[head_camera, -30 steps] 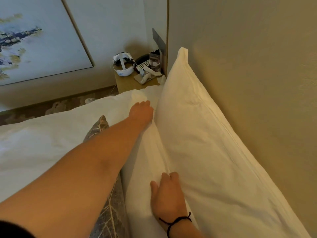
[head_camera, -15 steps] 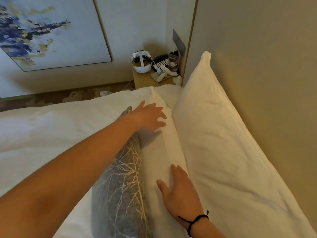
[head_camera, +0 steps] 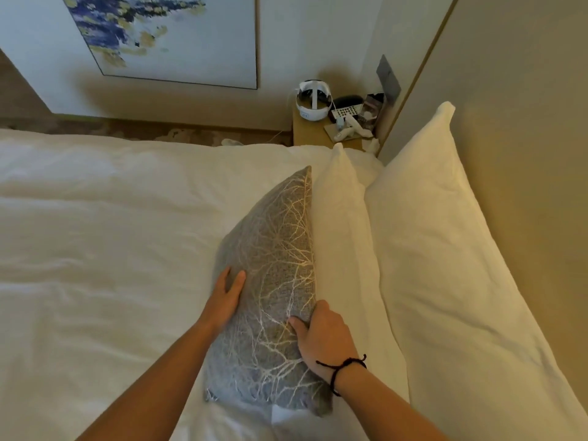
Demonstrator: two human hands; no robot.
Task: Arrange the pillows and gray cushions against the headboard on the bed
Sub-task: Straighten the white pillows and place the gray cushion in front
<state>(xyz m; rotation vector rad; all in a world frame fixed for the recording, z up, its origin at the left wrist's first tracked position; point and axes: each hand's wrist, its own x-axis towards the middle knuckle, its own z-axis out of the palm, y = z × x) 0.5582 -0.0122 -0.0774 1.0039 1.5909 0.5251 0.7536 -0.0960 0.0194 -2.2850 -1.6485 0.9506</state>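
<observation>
A gray cushion (head_camera: 273,265) with a pale branch pattern stands on edge on the white bed (head_camera: 111,237). It leans on a white pillow (head_camera: 343,249). Behind that, a larger white pillow (head_camera: 445,249) rests against the beige headboard (head_camera: 525,138). My left hand (head_camera: 226,297) lies flat on the cushion's left face, fingers apart. My right hand (head_camera: 321,335), with a black cord on the wrist, grips the cushion's upper right edge, thumb on the front and fingers hidden behind it.
A small wooden nightstand (head_camera: 310,132) stands past the bed's far side, carrying a white headset (head_camera: 313,100), a remote and small items. A framed painting (head_camera: 165,36) hangs on the far wall. Patterned carpet shows beyond the bed.
Both hands left the white pillow and came to the gray cushion. The left hand pulled back toward me onto its face; the right hand closed on its edge. The view shifted left.
</observation>
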